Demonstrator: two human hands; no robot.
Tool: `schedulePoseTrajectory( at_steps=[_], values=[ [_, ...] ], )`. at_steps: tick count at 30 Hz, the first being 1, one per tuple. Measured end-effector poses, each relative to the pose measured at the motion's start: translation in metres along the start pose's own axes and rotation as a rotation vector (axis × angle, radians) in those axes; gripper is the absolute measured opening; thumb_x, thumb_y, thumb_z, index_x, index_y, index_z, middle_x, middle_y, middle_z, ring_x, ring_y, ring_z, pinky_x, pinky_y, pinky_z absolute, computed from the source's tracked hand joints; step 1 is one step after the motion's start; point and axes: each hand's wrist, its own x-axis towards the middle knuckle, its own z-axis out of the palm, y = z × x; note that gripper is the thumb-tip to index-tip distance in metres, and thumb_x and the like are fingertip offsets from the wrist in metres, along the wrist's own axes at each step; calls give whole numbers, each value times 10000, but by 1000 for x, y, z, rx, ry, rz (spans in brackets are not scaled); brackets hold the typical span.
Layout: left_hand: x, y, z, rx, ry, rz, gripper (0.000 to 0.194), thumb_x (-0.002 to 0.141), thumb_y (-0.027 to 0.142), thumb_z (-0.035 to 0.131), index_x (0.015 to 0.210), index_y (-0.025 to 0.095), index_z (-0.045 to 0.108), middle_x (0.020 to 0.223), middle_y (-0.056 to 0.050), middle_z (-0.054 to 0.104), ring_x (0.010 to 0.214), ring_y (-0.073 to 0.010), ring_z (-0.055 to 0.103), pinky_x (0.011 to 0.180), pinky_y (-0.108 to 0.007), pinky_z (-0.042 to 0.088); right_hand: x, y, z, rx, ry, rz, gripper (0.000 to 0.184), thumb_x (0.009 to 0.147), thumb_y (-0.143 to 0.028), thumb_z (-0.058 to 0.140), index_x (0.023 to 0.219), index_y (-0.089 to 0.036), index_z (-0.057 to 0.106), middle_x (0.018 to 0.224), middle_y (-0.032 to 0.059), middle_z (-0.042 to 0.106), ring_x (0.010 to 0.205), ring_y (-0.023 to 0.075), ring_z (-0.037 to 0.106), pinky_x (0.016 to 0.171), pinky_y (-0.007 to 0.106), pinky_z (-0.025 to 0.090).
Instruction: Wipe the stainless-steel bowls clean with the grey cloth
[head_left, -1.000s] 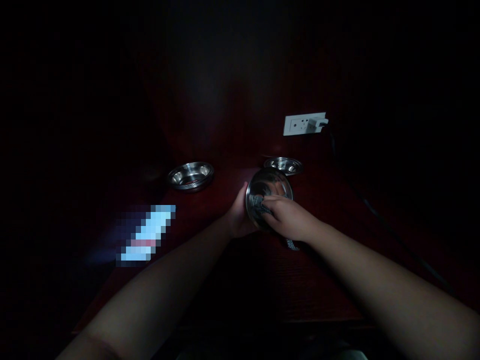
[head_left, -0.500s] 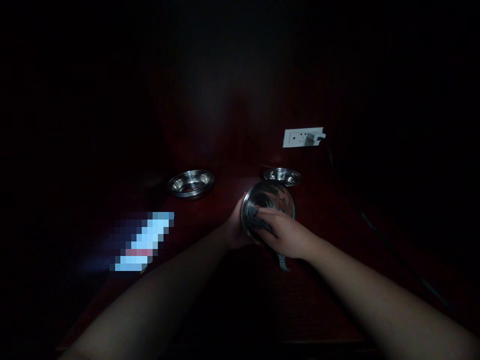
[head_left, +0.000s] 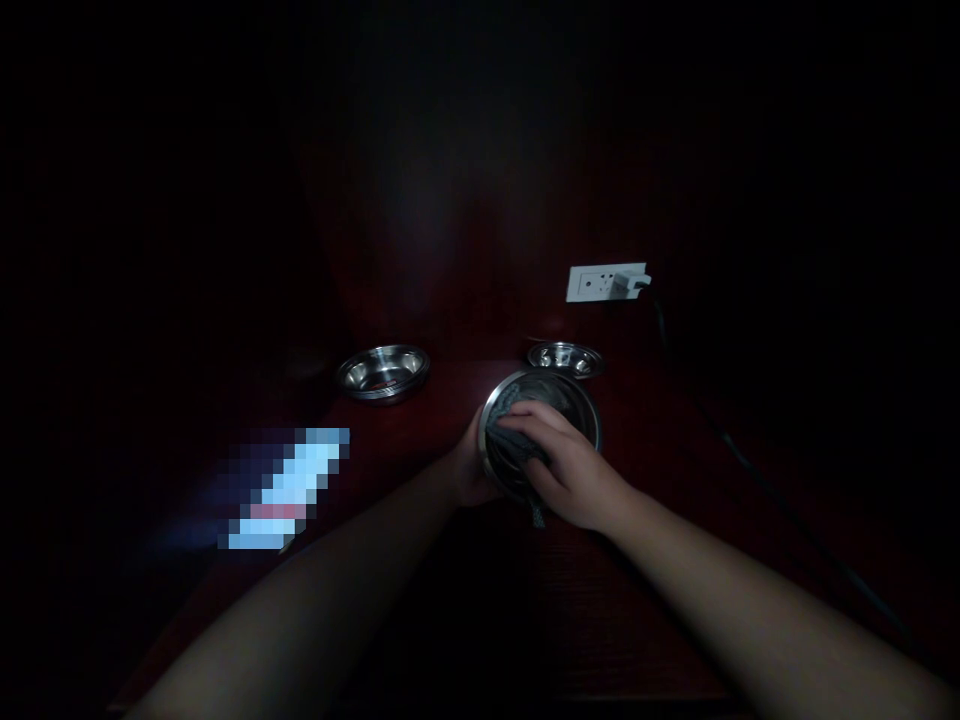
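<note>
A shiny steel bowl [head_left: 587,408] is tilted toward me above the dark red table. My left hand [head_left: 471,462] grips it by its left side, the fingers mostly hidden behind the wall. Inside the bowl, my right hand [head_left: 568,465] presses a dark grey patterned cloth [head_left: 513,432] against the inner surface. A corner of that cloth hangs over the near rim. Behind the held bowl stands a shallow steel dish [head_left: 564,358]. Farther left sits what looks like a stack of steel bowls [head_left: 382,374].
To the left lies a bright pixelated rectangle [head_left: 289,490]. A white wall socket [head_left: 606,282] with a plug is at the back right, and its dark cable [head_left: 739,452] runs down the right side. The table's front edge [head_left: 420,708] shows below. Surroundings are very dark.
The bowl has turned so more of its opening faces me. My right hand has shifted slightly with the cloth, which now spreads more inside, and its hanging end has moved left.
</note>
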Motion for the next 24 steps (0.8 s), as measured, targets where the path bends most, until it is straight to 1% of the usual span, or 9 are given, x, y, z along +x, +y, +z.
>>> schedulePoseTrajectory(
  at_steps=[3, 6, 12, 15, 17, 19, 20, 22, 24],
  values=[
    [1, -1, 0, 5, -12, 12, 457, 844, 487, 435, 998, 108, 639, 927, -125, 696, 948, -263, 630, 836, -356, 453, 0, 0, -1, -42, 35, 18, 508, 718, -46, 495, 1204, -191, 528, 1227, 113, 521, 1164, 242, 485, 1006, 441, 387],
    [2, 0, 0, 9, -37, 0, 482, 847, 509, 427, 1021, 111, 637, 958, -130, 697, 949, -265, 631, 852, -369, 450, 0, 0, -1, -89, 75, 26, 504, 715, -66, 521, 1203, -194, 529, 1231, 108, 514, 1175, 247, 473, 1015, 437, 374],
    [3, 1, 0, -5, -53, -42, 599, 847, 586, 384, 1157, 119, 596, 1058, -131, 681, 988, -269, 622, 875, -388, 447, 1, -1, 0, -268, 137, 146, 468, 742, -191, 586, 1208, -185, 539, 1223, 114, 528, 1154, 273, 468, 992, 438, 363],
    [3, 1, -1, -4, -19, -66, 613, 843, 605, 376, 1186, 142, 585, 1080, -117, 677, 982, -263, 623, 882, -398, 442, 2, -2, 1, -377, 142, 201, 476, 761, -307, 612, 1219, -195, 543, 1218, 117, 537, 1145, 295, 464, 963, 464, 351],
    [3, 1, -2, 5, 23, -82, 608, 838, 614, 378, 1171, 156, 597, 1062, -108, 684, 958, -260, 628, 881, -412, 440, 2, -3, 0, -429, 125, 244, 538, 761, -416, 623, 1244, -194, 535, 1234, 129, 530, 1146, 315, 455, 944, 483, 342],
    [3, 2, -1, 22, 54, -94, 611, 833, 623, 376, 1164, 162, 605, 1043, -106, 689, 949, -268, 629, 881, -434, 437, 3, -5, 0, -461, 100, 280, 548, 796, -468, 578, 1265, -189, 528, 1250, 138, 521, 1147, 322, 448, 927, 487, 338],
    [2, 2, -1, 30, 61, -102, 616, 830, 628, 376, 1163, 163, 607, 1032, -107, 692, 948, -274, 629, 880, -445, 436, 3, -6, -1, -473, 90, 294, 511, 834, -452, 532, 1272, -188, 526, 1253, 138, 520, 1147, 316, 448, 918, 480, 339],
    [2, 2, 0, 38, 48, -113, 631, 825, 636, 372, 1161, 158, 611, 1013, -110, 696, 951, -284, 627, 873, -451, 438, 3, -7, -1, -500, 78, 316, 428, 896, -368, 443, 1278, -194, 528, 1246, 132, 525, 1141, 300, 449, 898, 462, 343],
    [2, 2, 0, 35, 14, -113, 639, 824, 638, 368, 1157, 152, 615, 1008, -112, 698, 957, -286, 627, 870, -447, 441, 3, -6, -1, -531, 77, 328, 395, 905, -285, 413, 1271, -206, 538, 1229, 127, 534, 1123, 290, 456, 880, 450, 346]
  ],
)
